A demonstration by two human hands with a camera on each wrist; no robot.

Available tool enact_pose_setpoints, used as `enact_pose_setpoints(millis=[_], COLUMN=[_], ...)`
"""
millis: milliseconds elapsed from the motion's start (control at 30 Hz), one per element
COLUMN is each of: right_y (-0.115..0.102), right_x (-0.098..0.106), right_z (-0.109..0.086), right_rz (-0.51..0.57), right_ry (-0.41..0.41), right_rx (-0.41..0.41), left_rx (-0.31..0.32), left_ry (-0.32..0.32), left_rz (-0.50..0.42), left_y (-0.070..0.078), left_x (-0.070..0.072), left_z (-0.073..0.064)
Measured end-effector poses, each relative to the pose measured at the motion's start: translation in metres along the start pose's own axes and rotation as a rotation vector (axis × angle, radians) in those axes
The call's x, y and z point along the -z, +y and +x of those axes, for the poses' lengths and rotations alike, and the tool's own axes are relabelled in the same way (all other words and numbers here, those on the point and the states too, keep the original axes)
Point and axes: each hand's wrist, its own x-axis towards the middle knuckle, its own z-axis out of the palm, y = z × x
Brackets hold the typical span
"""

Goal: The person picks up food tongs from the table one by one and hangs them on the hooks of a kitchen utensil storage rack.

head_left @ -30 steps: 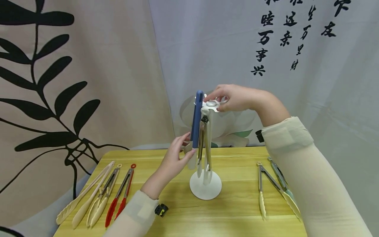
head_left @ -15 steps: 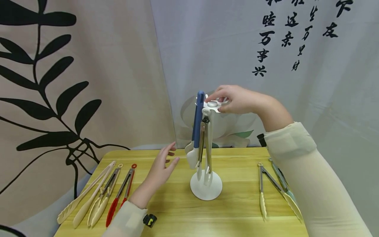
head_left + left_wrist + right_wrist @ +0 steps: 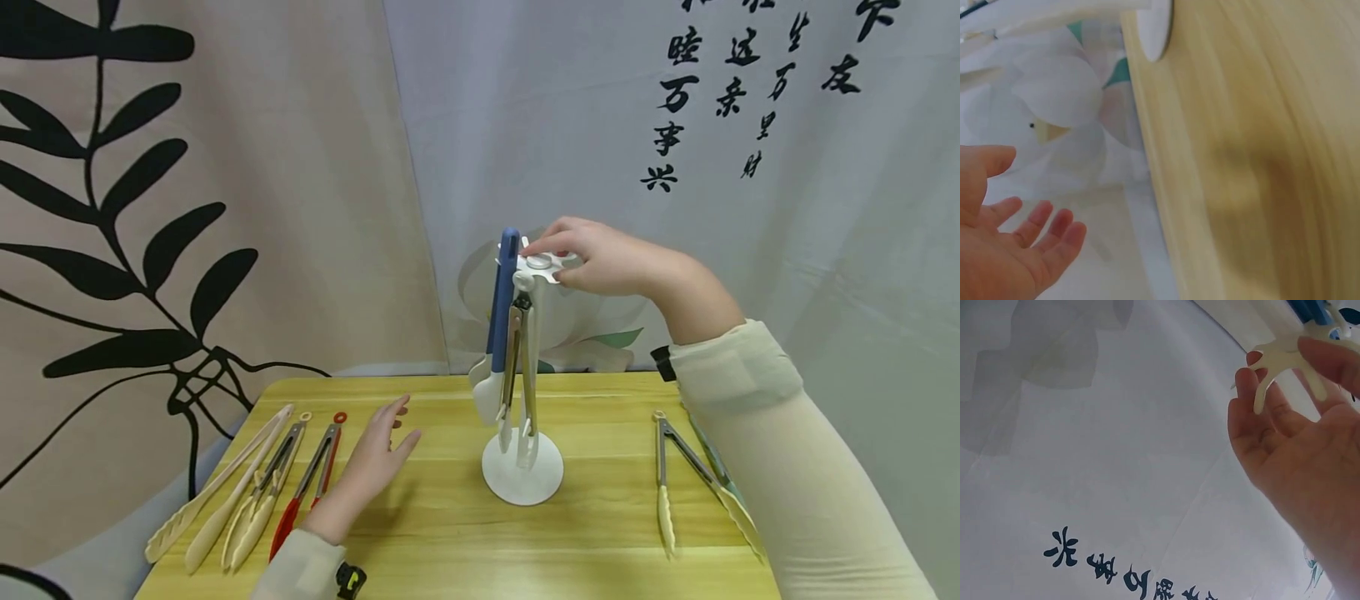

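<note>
A white utensil stand [image 3: 522, 471] rises from its round base in the middle of the table. My right hand [image 3: 603, 257] holds the stand's hooked top disc [image 3: 539, 264]; in the right wrist view the thumb lies over the hooked disc [image 3: 1282, 357], with fingers curled beneath it. Two blue-handled utensils [image 3: 505, 308] with pale heads hang at the stand's left. Beside them hang metal-armed tongs [image 3: 530, 371] with whitish tips. To the left, over the table, my left hand [image 3: 369, 461] holds nothing, its fingers loosely spread, nearest to the red-tipped tongs [image 3: 287, 523].
Cream tongs [image 3: 202, 533] and metal tongs with cream tips [image 3: 251, 525] lie at the table's left. More cream-tipped tongs [image 3: 666, 517] lie spread at the right, with greenish tongs [image 3: 712, 450] partly behind my right sleeve. A printed curtain [image 3: 570, 125] hangs behind the table.
My left hand has let go of the blue-handled utensil and moved left and down, away from the stand. The right hand stays at the stand's top.
</note>
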Motion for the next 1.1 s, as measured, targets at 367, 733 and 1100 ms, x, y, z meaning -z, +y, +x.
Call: enact_pose_setpoints(millis=[367, 733, 1100], right_y=[-0.004, -0.021, -0.027], right_x=[0.004, 0.009, 0.009], right_z=[-0.003, -0.007, -0.005], right_rz=[0.008, -0.152, -0.168], right_ry=[-0.056, -0.059, -0.099], right_rx=[0.017, -0.088, -0.272], left_rx=[0.123, 0.268, 0.385], left_ry=[-0.009, -0.058, -0.086], left_rz=[0.155, 0.268, 0.342], left_y=[-0.038, -0.063, -0.076], left_x=[0.010, 0.029, 0.038], left_z=[-0.008, -0.016, -0.024])
